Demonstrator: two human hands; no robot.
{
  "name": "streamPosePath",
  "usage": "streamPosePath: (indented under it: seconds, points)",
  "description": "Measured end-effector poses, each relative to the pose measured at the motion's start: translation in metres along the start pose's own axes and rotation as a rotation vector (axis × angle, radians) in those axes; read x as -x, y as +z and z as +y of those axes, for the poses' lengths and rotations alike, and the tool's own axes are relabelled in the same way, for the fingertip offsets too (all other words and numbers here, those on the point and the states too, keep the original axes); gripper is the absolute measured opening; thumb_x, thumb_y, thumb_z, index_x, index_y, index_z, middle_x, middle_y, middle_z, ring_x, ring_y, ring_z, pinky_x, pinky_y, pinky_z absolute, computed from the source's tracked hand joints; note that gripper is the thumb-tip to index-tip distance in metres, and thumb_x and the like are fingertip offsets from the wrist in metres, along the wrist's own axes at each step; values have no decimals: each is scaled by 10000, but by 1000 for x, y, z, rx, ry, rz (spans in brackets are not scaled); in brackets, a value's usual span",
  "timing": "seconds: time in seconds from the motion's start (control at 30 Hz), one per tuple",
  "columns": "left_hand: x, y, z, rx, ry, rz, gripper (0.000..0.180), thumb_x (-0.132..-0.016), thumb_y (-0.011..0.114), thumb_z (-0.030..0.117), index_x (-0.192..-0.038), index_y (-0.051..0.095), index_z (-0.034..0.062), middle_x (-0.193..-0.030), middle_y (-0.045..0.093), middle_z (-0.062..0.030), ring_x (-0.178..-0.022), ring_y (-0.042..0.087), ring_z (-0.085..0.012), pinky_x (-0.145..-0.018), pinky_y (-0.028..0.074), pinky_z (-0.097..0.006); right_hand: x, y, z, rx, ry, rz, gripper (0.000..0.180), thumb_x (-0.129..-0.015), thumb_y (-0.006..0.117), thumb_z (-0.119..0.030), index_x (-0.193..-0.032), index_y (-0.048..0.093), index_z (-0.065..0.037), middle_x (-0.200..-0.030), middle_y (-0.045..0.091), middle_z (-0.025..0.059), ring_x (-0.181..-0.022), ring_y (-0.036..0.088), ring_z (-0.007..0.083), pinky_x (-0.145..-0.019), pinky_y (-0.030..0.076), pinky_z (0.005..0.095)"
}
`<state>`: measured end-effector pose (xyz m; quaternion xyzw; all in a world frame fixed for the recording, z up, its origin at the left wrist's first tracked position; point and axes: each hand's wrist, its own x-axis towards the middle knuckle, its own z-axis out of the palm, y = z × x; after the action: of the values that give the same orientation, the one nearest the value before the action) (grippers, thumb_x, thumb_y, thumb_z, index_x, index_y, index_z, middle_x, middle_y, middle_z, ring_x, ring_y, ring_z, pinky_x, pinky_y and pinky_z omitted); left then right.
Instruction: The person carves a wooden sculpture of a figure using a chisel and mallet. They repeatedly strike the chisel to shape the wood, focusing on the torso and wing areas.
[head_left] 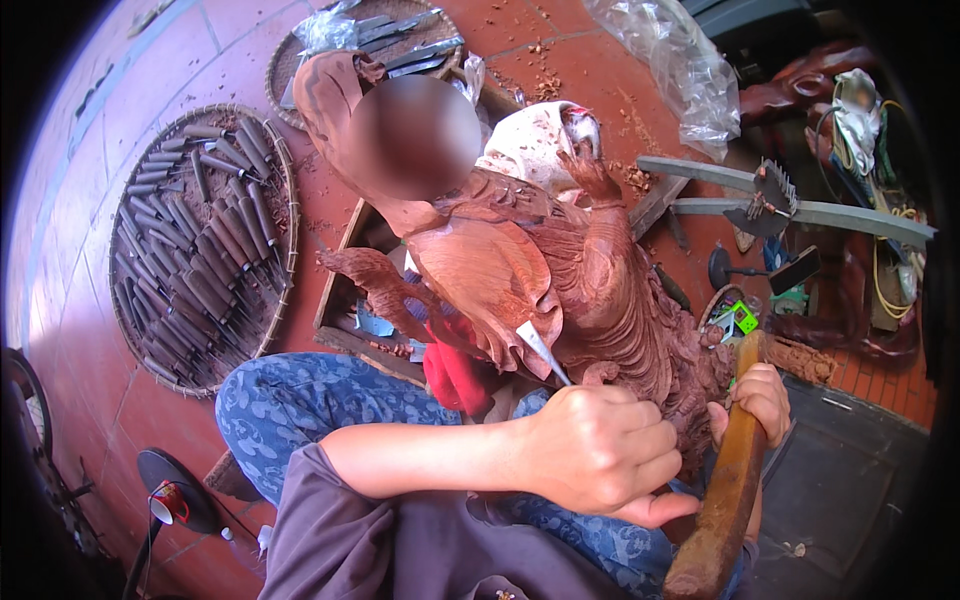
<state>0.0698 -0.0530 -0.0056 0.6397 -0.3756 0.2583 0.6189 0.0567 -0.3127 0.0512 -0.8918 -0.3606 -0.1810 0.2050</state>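
A reddish-brown carved wooden statue (640, 310), with flowing drapery folds and a raised hand, lies tilted across the middle against my lap. My left hand (605, 450) is closed around a chisel (542, 350). Its flat metal blade points up and left, with the tip at the edge of a smooth carved panel; my fist hides the handle. At the right, my right hand (764, 402) wraps round a yellow-brown wooden mallet (722, 490), which slants down close beside my left thumb.
A round woven tray (117, 235) of wooden-handled chisels lies at left; another tray (458, 52) holds metal blades. A wooden crate (325, 330) sits behind my knee. Clear plastic (685, 80), grey bars (850, 218) with a toothed disc, and a red cup (170, 503) stand around.
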Motion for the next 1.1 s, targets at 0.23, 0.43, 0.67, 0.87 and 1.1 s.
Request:
streamPosePath:
  seconds: [0.23,0.43,0.67,0.87,1.1]
  points:
    - [0,11,-8,33,-39,38,391,-756,761,406,-622,519,129,-642,462,12,-511,482,-133,-432,349,-270,3,-4,-4,38,-14,-36,387,-784,826,-235,-870,495,-55,-688,557,71,-576,565,222,-554,500,367]
    - [-4,10,-9,20,-59,70,391,-747,771,401,-618,531,121,-643,489,9,-506,486,-132,-440,355,-275,2,-2,-3,14,-5,-40,396,-785,830,-251,-863,498,-50,-683,555,71,-574,566,227,-547,494,366]
    - [-7,8,-7,56,-88,78,405,-765,758,401,-601,510,124,-615,452,11,-481,467,-136,-421,335,-282,4,-2,-4,1,-30,-35,402,-777,836,-246,-855,494,-49,-681,554,73,-568,563,228,-535,488,365]
    - [-3,-6,-9,133,-68,-24,432,-794,731,409,-575,481,133,-576,386,17,-456,447,-139,-392,312,-300,-1,-2,-3,33,-43,-38,383,-766,830,-196,-854,487,-49,-689,553,78,-567,556,239,-535,485,377]
    - [-2,-10,-11,178,-66,-63,428,-806,724,403,-575,484,134,-571,387,13,-456,458,-151,-393,319,-306,-5,-6,-9,54,-44,-24,352,-776,803,-145,-862,472,-60,-716,549,85,-588,557,243,-542,480,380]
